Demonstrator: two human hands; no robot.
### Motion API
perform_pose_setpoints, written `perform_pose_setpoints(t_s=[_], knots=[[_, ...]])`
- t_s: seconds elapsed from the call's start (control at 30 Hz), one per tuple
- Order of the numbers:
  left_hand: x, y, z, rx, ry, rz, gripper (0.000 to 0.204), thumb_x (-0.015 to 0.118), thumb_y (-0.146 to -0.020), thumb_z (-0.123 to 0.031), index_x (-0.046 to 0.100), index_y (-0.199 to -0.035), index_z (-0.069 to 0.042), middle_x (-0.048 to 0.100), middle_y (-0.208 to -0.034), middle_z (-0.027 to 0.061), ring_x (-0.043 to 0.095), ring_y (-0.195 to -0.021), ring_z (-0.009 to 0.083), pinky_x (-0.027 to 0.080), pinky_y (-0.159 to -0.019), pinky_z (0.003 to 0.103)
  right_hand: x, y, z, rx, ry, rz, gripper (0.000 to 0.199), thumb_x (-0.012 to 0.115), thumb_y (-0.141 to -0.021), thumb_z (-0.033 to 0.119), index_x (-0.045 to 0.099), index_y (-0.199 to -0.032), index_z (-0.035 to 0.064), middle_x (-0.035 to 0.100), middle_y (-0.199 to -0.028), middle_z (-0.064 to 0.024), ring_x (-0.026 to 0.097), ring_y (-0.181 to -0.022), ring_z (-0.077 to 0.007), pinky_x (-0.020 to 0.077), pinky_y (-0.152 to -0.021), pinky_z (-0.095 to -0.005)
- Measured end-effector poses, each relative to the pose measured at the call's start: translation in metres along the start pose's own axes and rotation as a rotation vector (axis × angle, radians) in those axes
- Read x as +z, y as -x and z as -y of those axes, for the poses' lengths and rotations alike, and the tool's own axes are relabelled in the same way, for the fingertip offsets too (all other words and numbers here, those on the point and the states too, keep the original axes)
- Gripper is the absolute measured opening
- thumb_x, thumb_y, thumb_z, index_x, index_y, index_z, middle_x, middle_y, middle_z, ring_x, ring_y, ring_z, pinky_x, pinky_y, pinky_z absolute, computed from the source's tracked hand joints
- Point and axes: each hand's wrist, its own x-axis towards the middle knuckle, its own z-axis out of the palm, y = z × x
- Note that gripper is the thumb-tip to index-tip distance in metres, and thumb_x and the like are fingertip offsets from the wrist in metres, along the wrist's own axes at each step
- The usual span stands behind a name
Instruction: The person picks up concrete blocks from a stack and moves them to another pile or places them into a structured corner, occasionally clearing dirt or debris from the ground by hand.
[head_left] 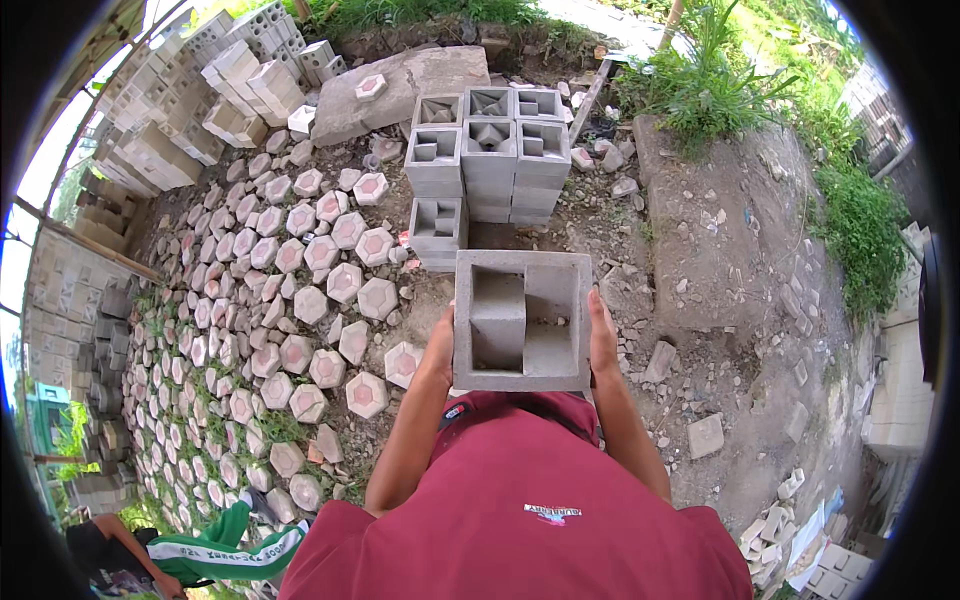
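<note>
A square grey concrete vent block (522, 320) with stepped hollow cells is held up in front of my chest. My left hand (441, 345) presses its left side and my right hand (602, 335) presses its right side. Just beyond it stands a stack of the same grey blocks (490, 160), several wide and a few high, on bare dirt. My red shirt fills the lower middle of the view.
Hexagonal pavers with pink centres (300, 270) cover the ground to the left. More stacked pale blocks (240, 80) stand at the back left, beside a concrete slab (400, 85). Rubble and bare dirt (720, 250) lie right. Another person in green sleeves (200, 550) crouches lower left.
</note>
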Motion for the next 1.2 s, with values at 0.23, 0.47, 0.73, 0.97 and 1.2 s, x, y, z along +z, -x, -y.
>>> perform_pose_setpoints(t_s=[0.23,0.47,0.73,0.97,1.2], knots=[[0.013,-0.083,-0.086,0.206,0.059,-0.074,0.070,0.027,-0.092,-0.060,0.038,-0.136,-0.007,0.045,-0.132,0.0181,0.049,-0.118,0.0300,0.039,-0.100,0.042,0.053,-0.161,-0.007,0.087,0.011,0.259,0.064,0.042,-0.094,0.049,0.042,-0.129,-0.0046,0.048,-0.127,-0.0107,0.041,-0.120,-0.0164,0.0271,-0.104,-0.0293],[-0.038,-0.141,-0.146,0.184,0.179,-0.207,0.070,0.027,-0.093,-0.059,0.037,-0.137,-0.006,0.048,-0.131,0.0127,0.048,-0.118,0.0261,0.036,-0.102,0.040,0.135,-0.256,-0.028,0.395,-0.007,0.400,0.086,0.040,-0.086,0.067,0.037,-0.134,-0.0041,0.043,-0.136,-0.0140,0.039,-0.126,-0.0225,0.0283,-0.106,-0.0344],[-0.128,-0.238,-0.213,-0.084,0.109,-0.246,0.076,0.019,-0.093,-0.062,0.040,-0.134,-0.001,0.052,-0.127,0.0133,0.048,-0.118,0.0256,0.036,-0.101,0.039,0.220,-0.328,-0.052,0.934,-0.285,0.079,0.053,0.030,-0.095,0.051,0.052,-0.125,0.0122,0.055,-0.123,-0.0084,0.052,-0.111,-0.0259,0.0415,-0.097,-0.0462],[-0.206,-0.325,-0.258,-0.256,0.067,-0.065,0.070,0.017,-0.095,-0.057,0.037,-0.136,-0.004,0.047,-0.132,0.0130,0.045,-0.122,0.0275,0.035,-0.103,0.041,0.278,-0.350,-0.104,0.826,-0.277,-0.186,0.047,0.031,-0.098,0.042,0.052,-0.125,0.0091,0.055,-0.123,-0.0086,0.052,-0.112,-0.0244,0.0418,-0.097,-0.0442],[-0.267,-0.397,-0.243,-0.509,0.144,-0.085,0.059,0.028,-0.095,-0.050,0.048,-0.127,-0.005,0.058,-0.118,0.0148,0.058,-0.106,0.0292,0.046,-0.092,0.045,0.273,-0.352,-0.235,0.886,-0.229,-0.378,0.045,0.036,-0.098,0.039,0.053,-0.122,0.0050,0.058,-0.117,-0.0093,0.055,-0.107,-0.0218,0.0452,-0.092,-0.0409]])
